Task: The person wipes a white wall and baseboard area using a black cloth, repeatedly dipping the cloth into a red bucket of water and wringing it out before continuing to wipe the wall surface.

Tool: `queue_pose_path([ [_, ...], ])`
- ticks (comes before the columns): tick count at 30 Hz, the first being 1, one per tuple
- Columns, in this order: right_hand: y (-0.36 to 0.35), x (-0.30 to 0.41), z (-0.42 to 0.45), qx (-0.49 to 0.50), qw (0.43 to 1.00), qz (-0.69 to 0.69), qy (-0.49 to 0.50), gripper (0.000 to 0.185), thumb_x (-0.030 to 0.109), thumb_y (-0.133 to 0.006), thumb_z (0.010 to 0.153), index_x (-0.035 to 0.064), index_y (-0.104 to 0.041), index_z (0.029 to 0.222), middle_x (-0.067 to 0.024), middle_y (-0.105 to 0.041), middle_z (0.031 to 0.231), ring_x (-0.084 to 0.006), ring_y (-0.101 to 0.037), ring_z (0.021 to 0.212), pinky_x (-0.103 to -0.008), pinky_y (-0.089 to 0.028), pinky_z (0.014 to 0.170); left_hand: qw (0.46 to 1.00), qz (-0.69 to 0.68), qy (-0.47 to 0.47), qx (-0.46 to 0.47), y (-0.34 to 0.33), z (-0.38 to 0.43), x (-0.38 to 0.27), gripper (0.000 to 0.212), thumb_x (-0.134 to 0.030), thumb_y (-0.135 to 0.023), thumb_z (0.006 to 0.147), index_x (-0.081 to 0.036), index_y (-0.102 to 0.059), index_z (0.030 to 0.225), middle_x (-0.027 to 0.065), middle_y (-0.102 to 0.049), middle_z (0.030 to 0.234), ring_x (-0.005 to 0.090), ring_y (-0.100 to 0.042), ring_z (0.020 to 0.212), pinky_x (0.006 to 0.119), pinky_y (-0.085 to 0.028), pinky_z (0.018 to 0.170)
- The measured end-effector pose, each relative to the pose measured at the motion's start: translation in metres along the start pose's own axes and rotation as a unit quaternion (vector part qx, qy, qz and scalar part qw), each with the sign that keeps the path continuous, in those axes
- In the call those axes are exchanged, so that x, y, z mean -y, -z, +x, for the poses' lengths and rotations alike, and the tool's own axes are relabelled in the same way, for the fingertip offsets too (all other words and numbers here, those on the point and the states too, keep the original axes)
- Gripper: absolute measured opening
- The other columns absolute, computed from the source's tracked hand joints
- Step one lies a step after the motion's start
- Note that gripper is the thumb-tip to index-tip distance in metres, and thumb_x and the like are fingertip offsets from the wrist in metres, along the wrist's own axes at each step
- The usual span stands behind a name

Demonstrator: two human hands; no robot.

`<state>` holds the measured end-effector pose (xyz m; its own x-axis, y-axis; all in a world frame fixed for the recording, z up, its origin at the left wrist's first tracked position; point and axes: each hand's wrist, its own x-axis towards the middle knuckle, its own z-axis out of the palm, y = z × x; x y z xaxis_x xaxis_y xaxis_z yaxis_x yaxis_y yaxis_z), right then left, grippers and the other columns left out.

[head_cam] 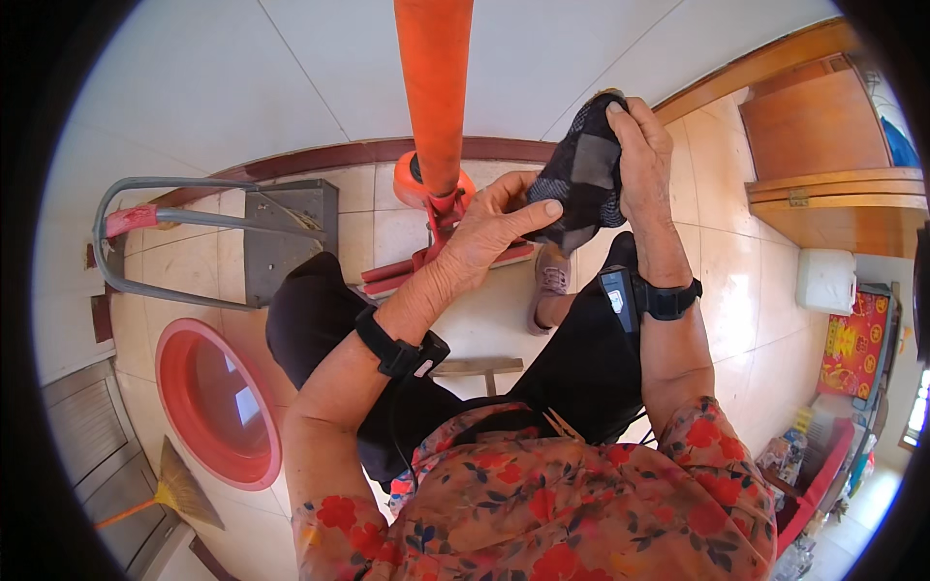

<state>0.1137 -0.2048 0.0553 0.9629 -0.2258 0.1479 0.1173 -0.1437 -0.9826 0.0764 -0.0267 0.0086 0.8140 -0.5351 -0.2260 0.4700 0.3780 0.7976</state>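
A dark checked and patterned fabric piece (590,171), long and rounded like a sock or slipper, is held up between both hands before my knees. My left hand (501,218) grips its lower left end, thumb on top. At its upper right edge, my right hand (643,145) pinches the fabric with the thumb near the tip. What the fingers do behind the piece is hidden. Just left of the fabric rises an orange pole (436,80) with a red base (436,254) on the floor; my left forearm partly covers that base.
A grey metal dustpan (290,240) with a tubular handle lies to the left. Below it stands a pink basin (166,407) of water, near a broom (182,486). Wooden furniture (814,131), a white plastic jug (826,281) and a red patterned box (854,345) are at right.
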Motion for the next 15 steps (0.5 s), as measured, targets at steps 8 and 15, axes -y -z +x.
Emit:
queue_pose_path([
  [8,-0.004,-0.002,0.000,0.056,0.982,0.145,-0.110,0.013,0.013,-0.051,0.087,0.0019,-0.057,0.089,-0.0025,-0.060,0.077,-0.0102,-0.057,0.069,-0.0223,-0.047,0.064,0.999,-0.021,-0.024,0.011,-0.005,-0.004,0.003,0.031,-0.015,-0.063,0.084,-0.004,-0.055,0.113,-0.0008,-0.058,0.100,0.0075,-0.052,0.092,0.027,-0.041,0.085],
  [15,-0.003,-0.017,0.004,-0.030,0.995,0.070,-0.072,0.021,0.012,-0.053,0.085,0.0002,-0.057,0.102,-0.0055,-0.060,0.086,-0.0118,-0.057,0.078,-0.0258,-0.047,0.071,0.999,-0.010,0.033,-0.031,-0.005,0.001,0.000,0.026,-0.013,-0.062,0.083,-0.002,-0.058,0.107,0.0028,-0.063,0.093,0.0107,-0.058,0.085,0.027,-0.047,0.078],
])
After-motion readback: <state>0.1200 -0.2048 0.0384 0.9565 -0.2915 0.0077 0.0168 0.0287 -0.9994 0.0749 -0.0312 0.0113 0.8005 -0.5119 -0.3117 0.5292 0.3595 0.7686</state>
